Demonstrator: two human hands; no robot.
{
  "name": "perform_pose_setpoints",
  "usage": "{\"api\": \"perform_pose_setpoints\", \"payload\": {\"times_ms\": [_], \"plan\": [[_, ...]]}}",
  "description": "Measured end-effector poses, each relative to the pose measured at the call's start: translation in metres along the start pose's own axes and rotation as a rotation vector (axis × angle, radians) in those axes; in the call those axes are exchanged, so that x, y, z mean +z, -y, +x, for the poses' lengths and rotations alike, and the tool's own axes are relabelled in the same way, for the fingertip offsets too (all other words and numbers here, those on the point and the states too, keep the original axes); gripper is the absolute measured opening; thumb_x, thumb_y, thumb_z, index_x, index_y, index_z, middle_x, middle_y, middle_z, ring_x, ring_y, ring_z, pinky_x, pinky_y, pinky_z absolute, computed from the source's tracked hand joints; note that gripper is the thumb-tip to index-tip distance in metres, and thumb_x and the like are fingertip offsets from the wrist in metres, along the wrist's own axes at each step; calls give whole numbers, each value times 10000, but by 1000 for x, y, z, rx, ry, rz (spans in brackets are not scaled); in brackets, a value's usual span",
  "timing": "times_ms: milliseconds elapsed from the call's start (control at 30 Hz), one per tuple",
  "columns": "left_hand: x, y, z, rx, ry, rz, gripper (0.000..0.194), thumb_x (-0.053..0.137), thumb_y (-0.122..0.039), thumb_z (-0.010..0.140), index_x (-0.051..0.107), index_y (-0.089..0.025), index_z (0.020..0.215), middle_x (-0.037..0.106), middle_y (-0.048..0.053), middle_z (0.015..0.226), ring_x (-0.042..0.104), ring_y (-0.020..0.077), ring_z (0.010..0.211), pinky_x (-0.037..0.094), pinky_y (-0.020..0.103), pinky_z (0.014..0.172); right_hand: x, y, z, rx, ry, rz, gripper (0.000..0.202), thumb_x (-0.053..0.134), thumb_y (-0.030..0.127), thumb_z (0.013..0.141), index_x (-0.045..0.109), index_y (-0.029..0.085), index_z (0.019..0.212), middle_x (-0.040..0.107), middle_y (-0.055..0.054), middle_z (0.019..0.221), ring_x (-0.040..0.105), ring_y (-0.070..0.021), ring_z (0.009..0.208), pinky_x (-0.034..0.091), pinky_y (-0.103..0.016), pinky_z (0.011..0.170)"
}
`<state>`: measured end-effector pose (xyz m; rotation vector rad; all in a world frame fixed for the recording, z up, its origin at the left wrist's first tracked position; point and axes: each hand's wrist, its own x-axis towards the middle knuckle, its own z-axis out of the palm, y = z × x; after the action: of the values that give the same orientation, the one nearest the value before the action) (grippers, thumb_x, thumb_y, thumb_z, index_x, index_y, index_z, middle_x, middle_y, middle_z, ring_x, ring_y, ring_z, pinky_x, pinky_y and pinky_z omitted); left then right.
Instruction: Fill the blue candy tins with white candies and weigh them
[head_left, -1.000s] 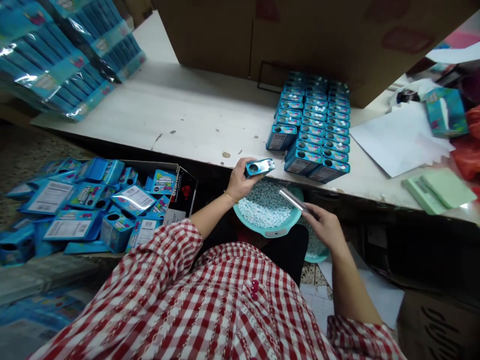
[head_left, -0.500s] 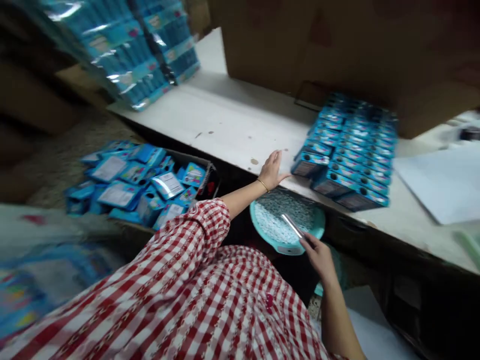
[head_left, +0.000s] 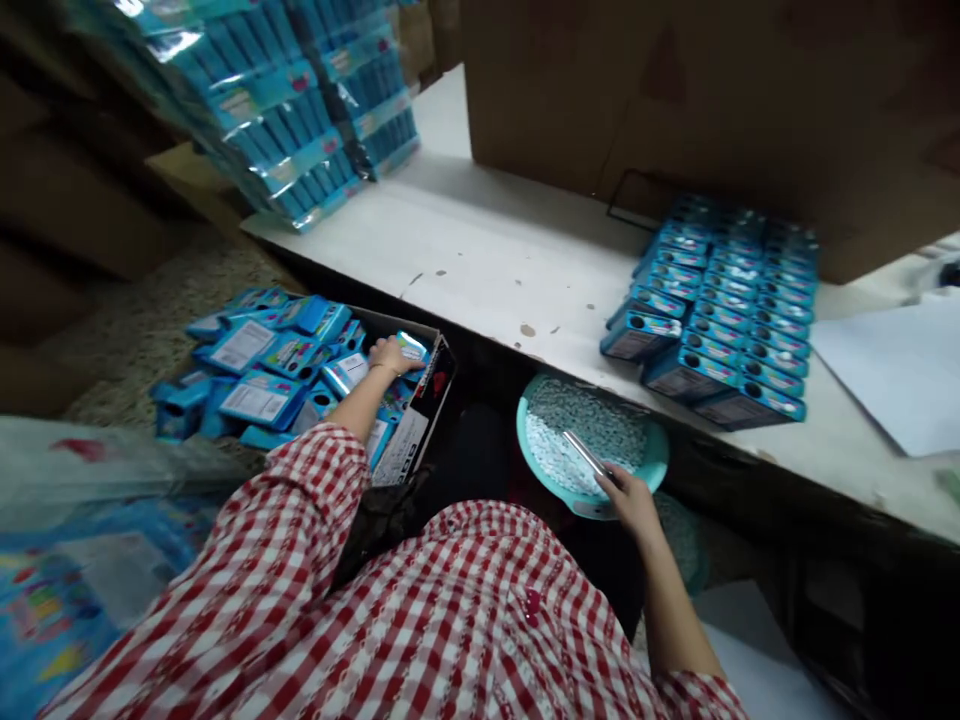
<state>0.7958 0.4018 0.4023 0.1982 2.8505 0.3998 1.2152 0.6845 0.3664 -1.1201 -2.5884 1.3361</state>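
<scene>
My left hand (head_left: 393, 358) is down in an open carton (head_left: 401, 450) on the left, its thumb and fingers around a small blue box (head_left: 412, 346) near the carton's right end. Part of that box is hidden by the hand. Loose blue boxes (head_left: 262, 395) are heaped around it. On the right, my right hand (head_left: 628, 498) grips a slim silver metal bar (head_left: 587, 455) by its near end. The bar slants over a turquoise basin (head_left: 660, 455) of small whitish pellets (head_left: 551, 440); whether it touches them I cannot tell.
On the white table (head_left: 480, 260) stand rows of blue boxes (head_left: 720, 320) and a tall stack of wrapped packs (head_left: 285, 130). A large cardboard carton (head_left: 675, 120) rises behind. White paper sheets (head_left: 892, 370) lie at the right. The table's front edge overhangs the basin.
My left hand has moved left from the table edge down into the carton of blue boxes. My right hand stays over the basin with the silver bar. The view has shifted slightly.
</scene>
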Motion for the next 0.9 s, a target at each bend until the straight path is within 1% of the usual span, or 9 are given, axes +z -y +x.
{"api": "perform_pose_setpoints", "payload": {"times_ms": [133,233,333,400,533,600,733,800,900], "plan": [[-16,-2,-6,-7,8,-118,729,762,-321,565,409,-113,1168,567,174,1115,555,314,1053,427,388,885,-3,-4,-1,11,5,-27,479,508,481,736,660,160,1057,675,-113,1071,612,-269,1010,442,-425,912],[-36,-2,-29,60,-141,-292,709,722,-218,598,387,-132,1217,571,139,1127,552,283,1068,419,379,920,-5,-16,-4,3,16,-44,471,506,482,735,664,171,1051,685,-100,1046,619,-268,997,450,-419,899],[-52,-12,-61,272,-379,-501,606,689,-202,619,441,-143,1169,553,121,1173,498,267,1146,369,374,1001,-7,-27,-2,-2,-12,-80,472,507,501,729,674,183,1034,693,-92,1027,616,-272,1005,468,-399,872],[-53,-25,-83,433,-385,-693,567,680,-245,635,450,-160,1146,570,95,1141,528,245,1102,399,364,979,-8,-28,1,-1,-20,-126,477,492,509,735,676,188,1036,698,-91,1009,619,-273,999,484,-381,837],[-29,-61,-120,564,-167,-1065,594,727,-314,593,447,-205,1104,590,58,1093,567,219,1037,449,368,932,-15,-16,0,15,29,-386,436,455,465,781,659,234,1089,689,-75,1044,628,-269,971,489,-368,784],[-10,-78,-136,469,76,-1242,622,716,-353,616,415,-228,1146,590,58,1109,589,213,1011,484,378,883,-23,-7,-2,49,47,-526,421,440,449,810,636,264,1135,669,-70,1098,627,-273,969,482,-366,767],[25,-96,-158,77,535,-1352,613,629,-390,716,334,-304,1247,603,50,1105,642,189,879,545,357,703,-42,7,-6,132,53,-620,442,413,445,848,586,261,1211,655,-96,1122,620,-283,979,469,-353,753],[37,-96,-165,-38,624,-1301,533,615,-397,728,400,-305,1206,622,42,1060,650,180,811,544,321,624,-50,12,-6,160,71,-634,445,418,444,851,573,262,1227,653,-99,1122,611,-285,1001,464,-351,766],[49,-85,-173,-56,692,-1150,422,628,-415,707,534,-249,1083,650,52,952,651,193,770,541,327,611,-56,16,-5,173,119,-689,434,422,422,858,563,264,1237,641,-108,1141,598,-297,1026,459,-371,789]]}}
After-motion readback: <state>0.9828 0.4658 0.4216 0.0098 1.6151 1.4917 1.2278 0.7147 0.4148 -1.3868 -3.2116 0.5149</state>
